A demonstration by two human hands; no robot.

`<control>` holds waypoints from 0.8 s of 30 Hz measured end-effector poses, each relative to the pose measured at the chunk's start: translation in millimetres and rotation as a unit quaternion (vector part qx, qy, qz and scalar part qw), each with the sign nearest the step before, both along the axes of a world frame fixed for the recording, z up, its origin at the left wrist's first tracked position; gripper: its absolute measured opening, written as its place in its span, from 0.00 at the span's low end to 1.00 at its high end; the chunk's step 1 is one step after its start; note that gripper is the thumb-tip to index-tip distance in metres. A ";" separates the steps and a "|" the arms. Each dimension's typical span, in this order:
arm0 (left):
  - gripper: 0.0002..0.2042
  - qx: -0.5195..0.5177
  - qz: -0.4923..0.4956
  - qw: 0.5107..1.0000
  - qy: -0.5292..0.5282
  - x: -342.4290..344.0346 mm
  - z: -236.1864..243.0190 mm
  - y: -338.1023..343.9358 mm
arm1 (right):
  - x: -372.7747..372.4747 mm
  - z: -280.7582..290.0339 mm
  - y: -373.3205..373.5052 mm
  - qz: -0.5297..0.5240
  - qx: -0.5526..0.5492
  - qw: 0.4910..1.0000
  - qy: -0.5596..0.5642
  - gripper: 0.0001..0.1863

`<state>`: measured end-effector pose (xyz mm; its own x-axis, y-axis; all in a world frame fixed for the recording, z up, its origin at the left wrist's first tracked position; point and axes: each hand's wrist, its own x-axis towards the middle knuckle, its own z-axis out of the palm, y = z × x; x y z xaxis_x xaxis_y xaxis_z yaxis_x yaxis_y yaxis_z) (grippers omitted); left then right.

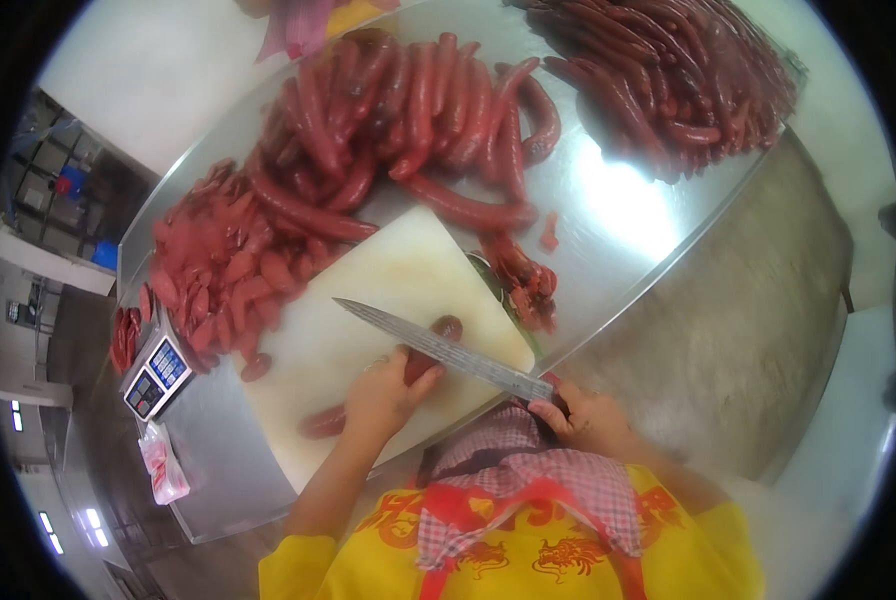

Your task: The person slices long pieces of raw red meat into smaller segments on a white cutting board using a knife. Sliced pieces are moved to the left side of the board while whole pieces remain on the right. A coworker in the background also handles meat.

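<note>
My left hand (386, 393) grips a dark red sausage (324, 424) lying diagonally on a white cutting board (401, 262). My right hand (585, 418) is closed round the handle of a long knife (403, 333), whose blade stretches leftward over the sausage, just above my left fingers; whether it touches the sausage I cannot tell. Left of the board lies a heap of sliced sausage pieces (203, 255), with whole sausages (413, 110) piled behind it. Red scraps (528, 285) sit beside the board's right edge.
The steel table (613, 240) carries another large sausage pile (668, 75) at the back right. At the left edge stand a digital scale (160, 373) and a plastic bag (162, 462). Part of another person (293, 20) shows beyond the table's far edge.
</note>
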<state>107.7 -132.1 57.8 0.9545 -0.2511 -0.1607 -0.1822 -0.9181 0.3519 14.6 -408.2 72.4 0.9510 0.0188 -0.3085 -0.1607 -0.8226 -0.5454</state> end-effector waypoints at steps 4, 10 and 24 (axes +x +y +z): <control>0.29 0.008 -0.027 0.999 -0.019 6.5 -0.7 0.5 | -15.0 1.5 0.9 -0.020 -0.004 1.000 -0.015 0.28; 0.29 0.024 -0.049 0.999 -0.003 12.5 -2.1 6.8 | 16.3 -11.0 23.7 -0.012 -0.028 0.998 -0.055 0.30; 0.29 0.044 -0.050 0.998 -0.023 16.8 -11.5 10.1 | 24.6 3.8 24.3 -0.042 0.101 0.986 0.123 0.36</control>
